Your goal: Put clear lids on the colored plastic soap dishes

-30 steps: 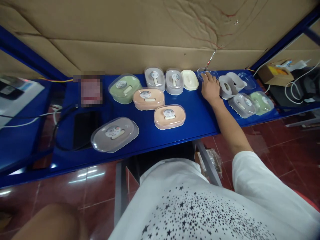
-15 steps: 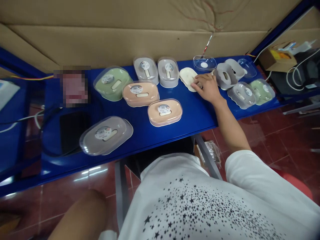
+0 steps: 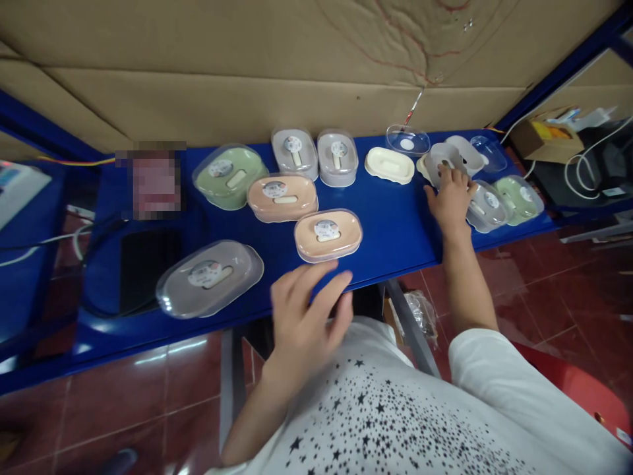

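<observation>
My right hand (image 3: 450, 198) reaches over the grey open box parts (image 3: 438, 155) at the right, its fingertips at their near edge and the thumb spread away. Left of it a cream oval base (image 3: 390, 165) lies on the blue table. My left hand (image 3: 309, 316) hovers at the table's front edge, fingers apart and holding nothing. Just beyond it sits a peach oval box (image 3: 328, 231) under a clear cover with a round label. Beside my right hand stand a covered grey box (image 3: 487, 204) and a covered green box (image 3: 518, 198).
More covered boxes stand to the left: a green one (image 3: 230, 175), a peach one (image 3: 281, 196), two grey ones at the back and a grey one (image 3: 210, 277) in front. Clear lids (image 3: 420, 140) lie at the back right. A black flat object (image 3: 148, 267) and cables occupy the left end.
My right hand has left the cream base, which now lies flat, and moved right to the grey box parts. My left hand has come into view at the front.
</observation>
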Demonstrator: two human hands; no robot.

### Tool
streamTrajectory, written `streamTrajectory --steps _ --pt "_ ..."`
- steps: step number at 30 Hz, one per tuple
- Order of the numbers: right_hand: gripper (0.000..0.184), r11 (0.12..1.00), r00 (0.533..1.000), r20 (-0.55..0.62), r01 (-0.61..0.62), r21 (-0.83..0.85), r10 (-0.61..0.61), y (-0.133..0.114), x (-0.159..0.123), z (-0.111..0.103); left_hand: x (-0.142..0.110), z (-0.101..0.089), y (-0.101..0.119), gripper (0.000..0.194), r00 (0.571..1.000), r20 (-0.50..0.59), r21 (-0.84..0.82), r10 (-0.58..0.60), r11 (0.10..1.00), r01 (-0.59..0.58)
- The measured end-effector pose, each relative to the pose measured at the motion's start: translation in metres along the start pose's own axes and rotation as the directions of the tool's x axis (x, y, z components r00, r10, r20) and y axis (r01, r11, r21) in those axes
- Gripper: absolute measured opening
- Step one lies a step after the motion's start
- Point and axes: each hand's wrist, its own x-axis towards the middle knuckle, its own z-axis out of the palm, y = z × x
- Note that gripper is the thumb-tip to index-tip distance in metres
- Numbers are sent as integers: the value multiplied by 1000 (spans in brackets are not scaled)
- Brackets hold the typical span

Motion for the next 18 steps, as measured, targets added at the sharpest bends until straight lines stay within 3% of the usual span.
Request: streamTrajectory --steps 3,6,8,10,12,14,18 --pt "45 998 1000 19 -6 56 5 -1 -1 -5 3 13 -5 43 1000 -5 146 11 989 -11" --pt "51 961 993 -60 112 252 -100 -11 -9 -22 0 21 -15 43 1000 10 253 -16 967 13" --pt "58 881 979 -87 204 428 -184 -17 -12 -32 -4 22 -22 40 998 -49 283 -37 958 49" --pt "67 777 958 -21 246 579 -287 -22 -8 -36 -8 22 -28 38 994 -103 296 -33 953 62" --pt "72 699 911 91 241 673 -402 -27 4 -31 -10 22 -33 38 991 -130 305 -21 950 60" --pt "66 663 880 143 226 714 -454 -32 22 -22 -11 24 -35 39 991 -136 317 -8 947 51" --pt "60 683 909 26 294 668 -416 -42 51 -3 -15 31 -37 41 993 -117 344 16 939 25"
